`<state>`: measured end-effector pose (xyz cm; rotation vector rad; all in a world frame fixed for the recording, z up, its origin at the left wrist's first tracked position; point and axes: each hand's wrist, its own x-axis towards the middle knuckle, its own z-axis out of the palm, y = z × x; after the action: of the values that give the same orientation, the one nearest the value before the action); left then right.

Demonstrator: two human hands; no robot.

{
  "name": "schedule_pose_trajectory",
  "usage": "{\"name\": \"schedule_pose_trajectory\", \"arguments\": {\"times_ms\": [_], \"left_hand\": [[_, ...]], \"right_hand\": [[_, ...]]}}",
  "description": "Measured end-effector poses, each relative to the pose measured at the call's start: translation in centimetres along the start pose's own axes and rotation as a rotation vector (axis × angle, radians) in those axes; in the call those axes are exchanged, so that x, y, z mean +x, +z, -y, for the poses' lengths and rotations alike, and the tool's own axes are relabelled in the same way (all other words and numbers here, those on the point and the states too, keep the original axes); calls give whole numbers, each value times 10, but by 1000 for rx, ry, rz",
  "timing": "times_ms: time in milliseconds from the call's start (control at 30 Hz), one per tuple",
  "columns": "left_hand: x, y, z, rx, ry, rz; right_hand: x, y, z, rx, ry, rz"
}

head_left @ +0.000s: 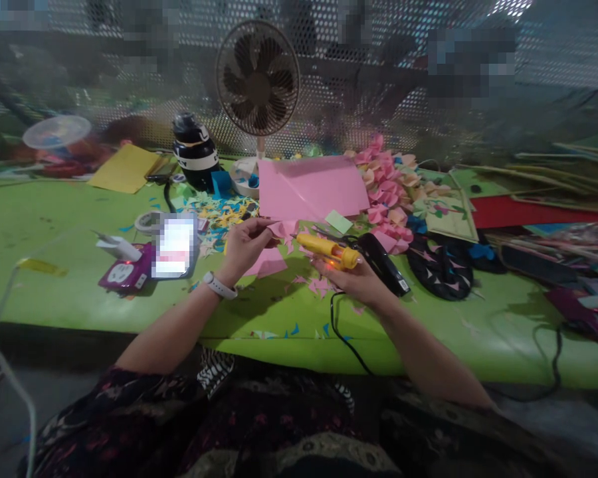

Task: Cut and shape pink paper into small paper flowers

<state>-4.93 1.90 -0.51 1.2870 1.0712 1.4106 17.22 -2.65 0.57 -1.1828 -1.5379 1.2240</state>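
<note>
A person's two bare hands work over a green surface [54, 222], just in front of a large pink sheet of paper [311, 189]; the left hand [244, 247], below the sheet's near left corner, has its grip closed, thumb and fingers pinching a small pink paper piece [285, 229] in front of the sheet's near edge; a pale wristwatch [220, 287] circles that wrist. The right hand [361, 284], in front of the sheet's near right part, has its grip wrapped around a yellow hot-glue gun [323, 249]; an orange-red light glows on the gun, and its nozzle points left, near the pinched paper; whether they touch is too small to tell. In front of the sheet, beside the left hand, lies a flat pink paper piece [268, 263]; a pale green slip [337, 221] lies at the sheet's near edge; a heap of folded pink paper shapes [386, 189] spreads along its right side; blue, yellow and pale green paper scraps [234, 212] litter its left; beyond the sheet stand a round fan [258, 76] and a perforated panel [329, 73]; to its left stands a black bottle [194, 149] with a white band.
</note>
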Motion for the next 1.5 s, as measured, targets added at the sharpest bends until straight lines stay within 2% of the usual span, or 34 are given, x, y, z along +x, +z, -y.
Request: {"name": "schedule_pose_trajectory", "arguments": {"times_ms": [100,200,300,367,433,500,567,700,800,933,1067,1100,1167,1233,1300,1367,1433,1500], "left_hand": [[0,0,-1,28,-12,7],[1,-1,-1,48,-27,16],[1,-2,1,44,-26,20],[1,-2,2,45,-13,29],[2,-1,4,44,-5,35],[3,0,5,43,-7,31],[3,1,6,42,-15,19],[4,1,9,55,-5,17],[4,0,10,75,20,34],[4,0,11,88,17,47],[5,1,12,86,-1,43],[5,1,12,85,-6,43],[4,2,12,91,-15,44],[4,2,12,105,-14,44],[5,2,13,112,-8,46],[5,1,13,112,-6,50],[4,1,14,113,-7,56],[4,1,14,116,-1,68]], "right_hand": [[-4,-9,9,-42,-49,-13],[-15,-28,19,-174,-91,-28],[-27,-57,23,-382,-124,-126],[-34,-81,20,-549,-136,-243],[-40,-108,10,-748,-70,-358],[-44,-136,-5,-914,38,-429],[-47,-161,-25,-1024,78,-497],[-51,-197,-61,-1042,94,-589],[-53,-208,-74,-1020,170,-579],[-55,-208,-72,-1056,207,-488],[-59,-198,-53,-1180,282,-371],[-60,-193,-46,-1236,302,-381],[-62,-178,-29,-1334,263,-501],[-60,-156,-11,-1291,106,-581],[-54,-129,3,-1171,-66,-501],[-44,-102,13,-1081,-180,-258],[-28,-78,18,-1024,-237,-99],[-9,-60,19,-1022,-256,-36]]}}
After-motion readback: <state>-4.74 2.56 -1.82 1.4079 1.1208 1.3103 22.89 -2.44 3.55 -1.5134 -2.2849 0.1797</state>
